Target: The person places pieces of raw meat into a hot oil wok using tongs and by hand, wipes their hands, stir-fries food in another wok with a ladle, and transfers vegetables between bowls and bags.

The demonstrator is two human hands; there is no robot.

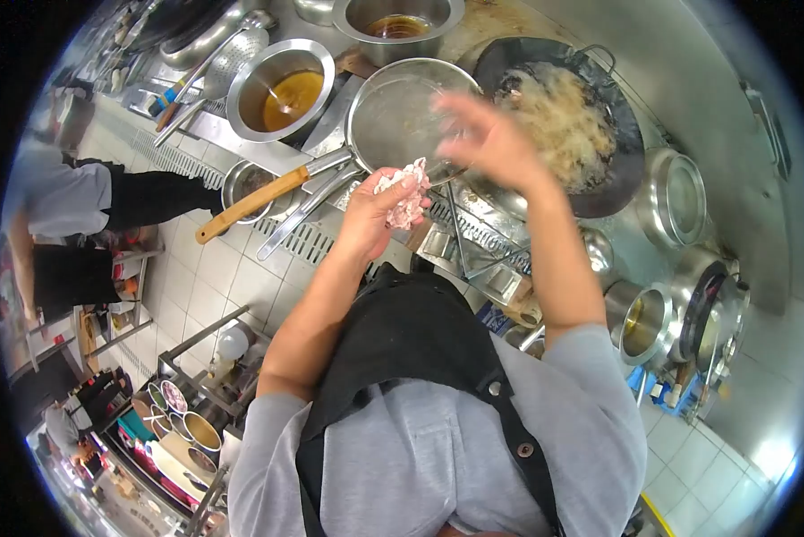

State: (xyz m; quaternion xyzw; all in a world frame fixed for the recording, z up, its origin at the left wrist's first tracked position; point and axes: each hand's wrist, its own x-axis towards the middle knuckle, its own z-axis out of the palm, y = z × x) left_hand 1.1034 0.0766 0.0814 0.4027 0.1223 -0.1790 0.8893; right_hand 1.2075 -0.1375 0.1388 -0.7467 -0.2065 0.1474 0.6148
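Note:
My left hand [366, 219] is closed around a clump of pale pink raw meat pieces [405, 208], held up near the strainer's lower edge. Blurred by motion, my right hand [491, 143] reaches between the strainer and the wok, its fingers apart and nothing visible in them. Below and beyond both hands lies a round fine-mesh strainer [388, 112] with a wooden handle [254, 204] pointing left. At the right, a dark wok [628, 134] holds pale food [558, 121] in foaming oil.
A steel bowl of yellow liquid [299, 94] and a pot with brown liquid [397, 27] stand at the back. A long metal handle [303, 215] juts over the counter edge. Lidded pots [679, 197] sit right of the wok. Another person [71, 188] stands at left.

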